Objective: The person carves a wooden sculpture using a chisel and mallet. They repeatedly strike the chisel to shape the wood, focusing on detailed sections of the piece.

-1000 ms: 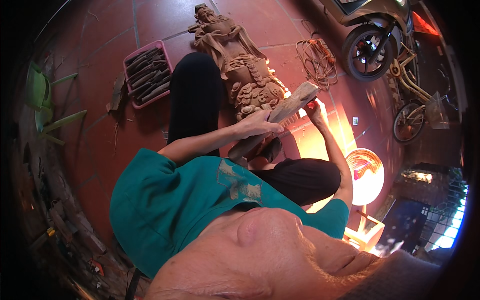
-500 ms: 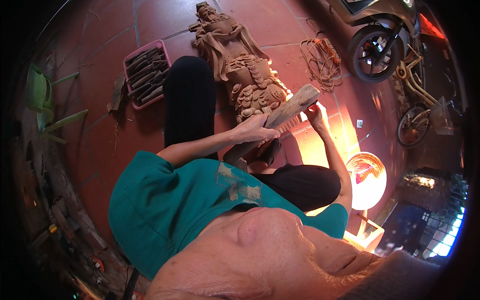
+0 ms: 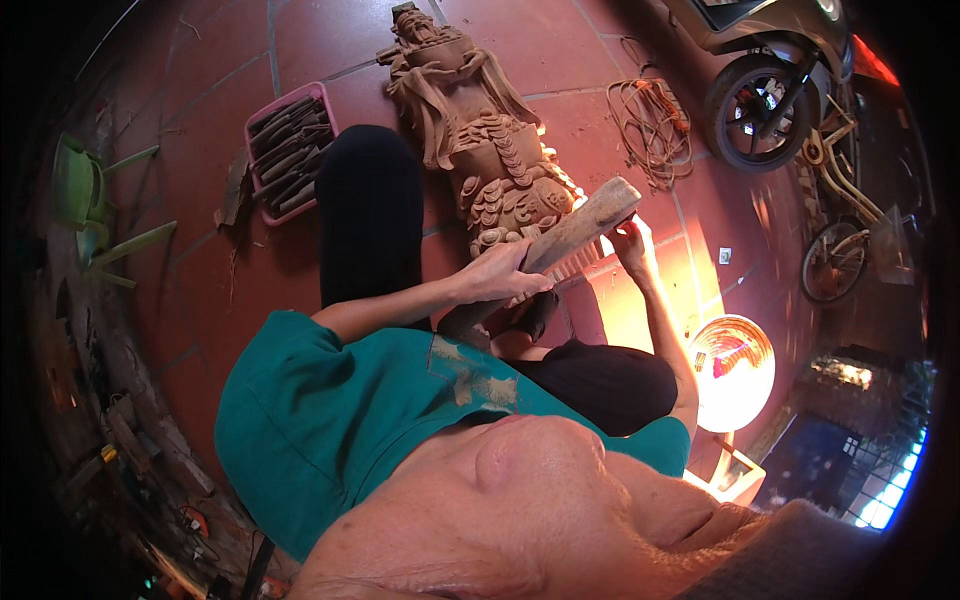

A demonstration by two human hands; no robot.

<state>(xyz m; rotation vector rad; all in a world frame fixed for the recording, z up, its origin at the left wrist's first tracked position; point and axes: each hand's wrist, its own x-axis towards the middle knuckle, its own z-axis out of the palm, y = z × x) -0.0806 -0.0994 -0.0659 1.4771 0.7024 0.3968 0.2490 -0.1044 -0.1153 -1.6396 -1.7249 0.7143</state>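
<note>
My left hand (image 3: 497, 273) is closed round a thick, pale, club-like piece of wood (image 3: 580, 230), which slants from near my lap up toward the right. At its blunt upper end my right hand (image 3: 634, 250) has its fingers curled in a pinch against the underside. A small dark thing shows at those fingertips, too small to name. Beyond the wood lies a carved wooden statue (image 3: 487, 135) of a bearded figure in a hat and robe, with coin and ingot shapes at its lower part. The wood partly hides the statue's base.
Left of my black-clad knee (image 3: 370, 200) stands a pink basket (image 3: 292, 214) of dark-handled carving tools. A coiled orange cord (image 3: 650, 135) lies on the red tiles. A motorbike wheel (image 3: 757, 112), a bicycle (image 3: 835, 262) and a sunlit round woven basket (image 3: 735, 375) are at right; a green chair (image 3: 80, 185) lies left.
The wood's upper end and my right hand have dropped slightly. My left hand keeps its hold, a little lower and further left. The whole view has shifted slightly.
</note>
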